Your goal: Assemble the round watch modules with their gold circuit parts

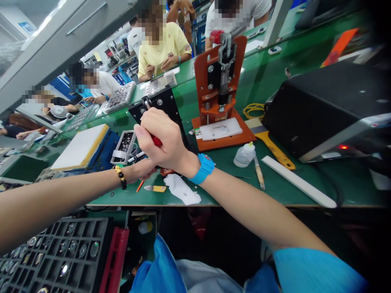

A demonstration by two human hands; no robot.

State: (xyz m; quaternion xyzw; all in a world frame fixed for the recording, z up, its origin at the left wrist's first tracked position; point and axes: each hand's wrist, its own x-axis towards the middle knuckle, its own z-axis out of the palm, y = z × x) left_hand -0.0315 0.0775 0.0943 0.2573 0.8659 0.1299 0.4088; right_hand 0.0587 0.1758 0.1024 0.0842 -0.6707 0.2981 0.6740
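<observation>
Head view shows the right hand [161, 140] squeezing the red handle [157, 141] of the black press [159, 108], left hand [142, 170] hidden below, grip unclear.

Standing further back on green bench [275, 179]: orange press [220, 81], white bottle [244, 154], yellow-handled brush [270, 144], black machine [326, 106].

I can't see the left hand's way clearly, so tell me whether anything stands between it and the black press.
The right hand, gripping the red handle of the black press, crosses in front of the left hand and hides its fingers. Whether the left hand already touches the press base cannot be told.
</observation>
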